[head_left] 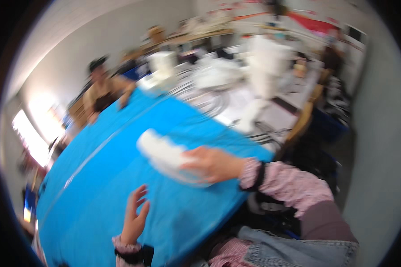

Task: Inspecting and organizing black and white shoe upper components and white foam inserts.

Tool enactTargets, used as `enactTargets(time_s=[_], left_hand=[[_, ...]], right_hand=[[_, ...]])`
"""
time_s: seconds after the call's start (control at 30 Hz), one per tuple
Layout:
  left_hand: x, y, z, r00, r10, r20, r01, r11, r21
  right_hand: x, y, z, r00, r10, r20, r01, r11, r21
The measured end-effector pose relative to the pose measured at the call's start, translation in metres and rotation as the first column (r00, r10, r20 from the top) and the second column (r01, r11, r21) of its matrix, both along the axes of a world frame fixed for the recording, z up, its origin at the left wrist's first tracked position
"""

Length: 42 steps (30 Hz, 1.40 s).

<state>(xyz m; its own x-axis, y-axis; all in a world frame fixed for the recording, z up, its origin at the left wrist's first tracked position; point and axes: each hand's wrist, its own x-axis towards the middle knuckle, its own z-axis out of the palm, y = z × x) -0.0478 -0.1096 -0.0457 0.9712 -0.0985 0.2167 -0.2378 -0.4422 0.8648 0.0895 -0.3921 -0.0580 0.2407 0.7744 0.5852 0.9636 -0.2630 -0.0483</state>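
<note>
My right hand (214,163) reaches in from the right, its fingers closed on a long white object (158,149) with a rounded far end. Motion blur smears it, so its exact kind does not show; its near end looks partly see-through. It is over the large bright blue sheet (102,196) that covers the table. My left hand (134,213) is raised above the near part of the sheet, fingers apart and nothing in them. A gap separates it from the white object.
A person (103,89) is at the sheet's far left edge. Beyond the sheet, a white table surface (231,113) carries white rolls (267,66), a white bundle (216,73) and loops of thin cord (209,104). Dark items crowd below the table's right edge.
</note>
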Motion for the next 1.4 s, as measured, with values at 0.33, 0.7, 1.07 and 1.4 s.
enactTargets(time_s=[0.33, 0.7, 1.07, 1.4], left_hand=[[0.087, -0.074, -0.008, 0.892, -0.221, 0.394, -0.103, 0.751, 0.653], [0.097, -0.075, -0.053, 0.821, 0.055, 0.568, -0.270, 0.915, 0.300], [0.085, -0.063, -0.052, 0.815, 0.097, 0.571, -0.306, 0.909, 0.283], [0.081, -0.065, -0.049, 0.814, 0.141, 0.563, -0.355, 0.888, 0.291]], right_hand=[[-0.016, -0.005, -0.004, 0.998, -0.060, -0.026, 0.062, 0.995, 0.073], [0.040, -0.071, 0.014, 0.892, -0.161, -0.422, 0.319, 0.886, 0.336], [0.254, -0.394, 0.063, 0.497, -0.688, -0.529, 0.695, -0.049, 0.717], [0.287, -0.319, 0.061, 0.611, -0.602, -0.515, 0.718, 0.147, 0.680]])
